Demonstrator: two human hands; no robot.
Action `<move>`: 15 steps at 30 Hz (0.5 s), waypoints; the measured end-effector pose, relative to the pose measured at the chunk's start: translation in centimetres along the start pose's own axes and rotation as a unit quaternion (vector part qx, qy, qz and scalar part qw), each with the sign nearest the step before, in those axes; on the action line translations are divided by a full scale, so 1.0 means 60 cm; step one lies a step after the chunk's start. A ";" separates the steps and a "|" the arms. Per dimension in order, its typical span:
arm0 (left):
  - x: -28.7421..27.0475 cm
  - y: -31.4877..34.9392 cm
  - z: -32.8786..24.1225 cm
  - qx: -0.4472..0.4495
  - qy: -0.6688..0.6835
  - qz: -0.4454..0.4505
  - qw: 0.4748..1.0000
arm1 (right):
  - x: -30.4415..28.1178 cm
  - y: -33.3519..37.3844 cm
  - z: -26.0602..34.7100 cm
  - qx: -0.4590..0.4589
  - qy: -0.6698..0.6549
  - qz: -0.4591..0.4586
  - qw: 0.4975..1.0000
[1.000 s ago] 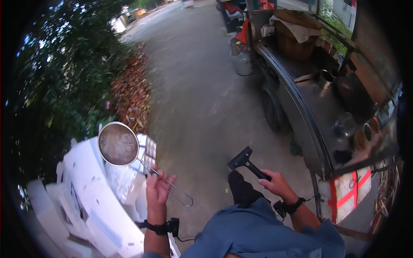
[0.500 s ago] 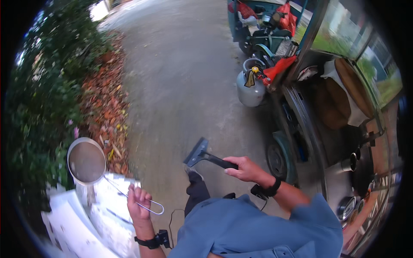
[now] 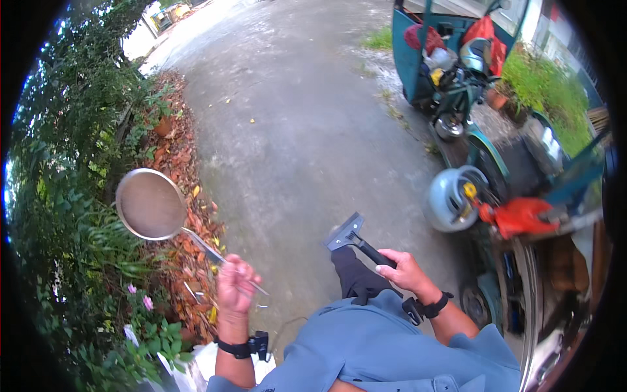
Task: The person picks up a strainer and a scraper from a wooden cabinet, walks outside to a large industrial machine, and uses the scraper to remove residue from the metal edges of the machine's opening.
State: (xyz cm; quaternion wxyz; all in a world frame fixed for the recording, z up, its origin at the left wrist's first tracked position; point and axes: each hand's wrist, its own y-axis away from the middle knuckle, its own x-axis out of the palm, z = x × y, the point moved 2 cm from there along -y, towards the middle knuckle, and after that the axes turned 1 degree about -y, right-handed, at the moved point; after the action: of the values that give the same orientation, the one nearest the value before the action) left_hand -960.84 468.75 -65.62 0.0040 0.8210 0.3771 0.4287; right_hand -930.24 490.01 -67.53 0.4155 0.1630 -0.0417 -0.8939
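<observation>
My left hand (image 3: 236,284) is closed around the wire handle of a round, shallow strainer (image 3: 151,204) with a brownish mesh and a pale rim. Its pan sits ahead of the hand, over the leaf strip at the left. In my right hand (image 3: 406,271) is the black handle of a wide-bladed scraper (image 3: 356,236), gripped with the fingers wrapped round it. The blade points forward and left, above the concrete. Both tools are held in the air, apart from each other.
Dense bushes (image 3: 72,150) and fallen leaves (image 3: 179,157) border the concrete path (image 3: 281,130) on the left. At the right stand a grey gas cylinder (image 3: 447,204), a red bag (image 3: 526,217), a cart (image 3: 516,300) and a teal three-wheeler (image 3: 411,62). White sheets (image 3: 186,372) lie at lower left.
The view has moved forward along the path, so the cylinder and cart now appear lower and farther right. White sheets have mostly slid out of view. Both hands keep their tools.
</observation>
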 end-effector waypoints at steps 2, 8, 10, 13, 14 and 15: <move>-0.021 -0.114 0.012 -0.032 -0.014 0.032 0.999 | -0.006 -0.124 0.009 0.052 -0.008 0.006 0.999; 0.046 -0.437 -0.136 -0.046 -0.008 0.057 0.997 | -0.028 -0.545 0.116 0.029 0.003 0.058 0.998; 0.094 -0.519 -0.197 0.039 -0.016 0.061 0.997 | -0.050 -0.668 0.186 0.027 0.035 0.078 0.996; 0.117 -0.645 -0.237 0.067 -0.006 0.002 0.998 | -0.067 -0.846 0.251 -0.040 0.014 0.075 0.996; 0.101 -0.695 -0.232 0.077 0.000 0.004 0.997 | -0.077 -0.913 0.268 -0.064 0.046 0.076 0.994; 0.061 -0.746 -0.222 0.040 0.004 0.010 0.999 | -0.073 -0.978 0.284 -0.071 0.046 0.081 0.993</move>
State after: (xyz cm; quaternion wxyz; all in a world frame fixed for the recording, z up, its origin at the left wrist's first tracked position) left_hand -996.53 498.86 -69.38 -0.0346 0.8225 0.3855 0.4167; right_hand -975.99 530.50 -62.65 0.4988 0.1698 0.0283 -0.8495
